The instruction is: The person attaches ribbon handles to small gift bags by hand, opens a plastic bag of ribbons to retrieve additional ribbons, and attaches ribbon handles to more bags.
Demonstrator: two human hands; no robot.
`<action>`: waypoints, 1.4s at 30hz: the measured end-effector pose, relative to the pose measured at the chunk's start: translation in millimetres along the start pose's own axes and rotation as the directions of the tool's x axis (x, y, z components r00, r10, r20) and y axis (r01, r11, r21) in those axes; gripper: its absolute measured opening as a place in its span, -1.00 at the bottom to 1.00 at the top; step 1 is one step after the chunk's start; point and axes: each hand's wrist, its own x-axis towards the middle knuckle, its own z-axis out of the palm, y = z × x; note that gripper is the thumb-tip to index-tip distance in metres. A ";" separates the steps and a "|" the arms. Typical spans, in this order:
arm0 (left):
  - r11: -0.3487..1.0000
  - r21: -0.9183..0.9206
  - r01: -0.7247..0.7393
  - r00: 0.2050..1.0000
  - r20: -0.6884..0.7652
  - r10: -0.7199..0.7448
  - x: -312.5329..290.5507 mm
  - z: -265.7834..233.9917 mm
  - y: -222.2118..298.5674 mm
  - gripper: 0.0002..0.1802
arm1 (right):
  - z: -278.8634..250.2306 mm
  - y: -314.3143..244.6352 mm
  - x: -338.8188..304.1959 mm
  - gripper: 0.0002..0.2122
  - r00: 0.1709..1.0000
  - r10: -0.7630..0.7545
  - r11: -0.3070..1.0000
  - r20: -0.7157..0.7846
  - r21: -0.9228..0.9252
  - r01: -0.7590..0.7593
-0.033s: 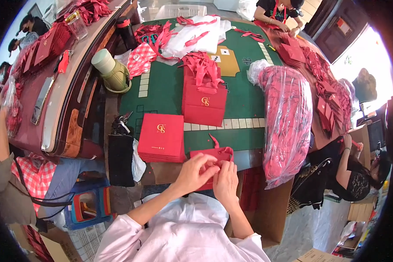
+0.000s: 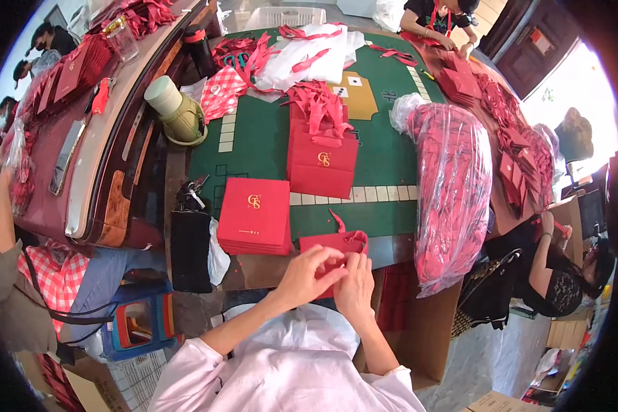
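Observation:
A small red paper bag (image 2: 321,242) lies at the near edge of the green table, in front of me. A loose end of red ribbon (image 2: 338,221) sticks up past its far edge. My right hand (image 2: 355,287) is closed on the bag's near right side, beside a loop of ribbon. Curled toward it, my left hand (image 2: 305,278) has thumb and fingertips brought together over the bag; what they pinch is hidden. To the left sits a stack of flat red bags (image 2: 254,214). Farther off lie red bags with ribbon handles (image 2: 321,161).
A clear plastic sack packed with red bags (image 2: 452,196) stands at the table's right. An open cardboard box (image 2: 424,336) is below it. At the left are a green flask (image 2: 175,113), keys (image 2: 193,194) and a black pouch (image 2: 190,250). Other people work around the tables.

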 end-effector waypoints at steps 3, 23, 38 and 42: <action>0.999 -0.044 0.010 0.998 0.067 -0.007 -9.4 3.1 2.0 -0.79 | 7.4 -1.0 1.1 -0.72 0.998 -0.061 0.998 -0.001 -0.029 0.061; 0.970 0.238 0.043 0.996 0.068 -0.061 -24.8 -7.3 -20.1 -0.80 | -7.8 -8.0 2.1 -0.88 0.998 -0.024 0.905 0.066 0.426 -0.006; 0.839 0.539 0.072 0.983 0.105 -0.152 11.0 3.0 -47.0 -0.59 | 20.6 10.8 7.8 -0.91 0.994 0.097 0.928 -0.051 0.366 -0.071; 0.882 0.470 0.010 0.995 0.081 -0.054 12.2 1.9 -36.7 -0.64 | 20.6 5.2 16.4 -0.91 0.989 0.138 0.921 -0.057 0.374 -0.107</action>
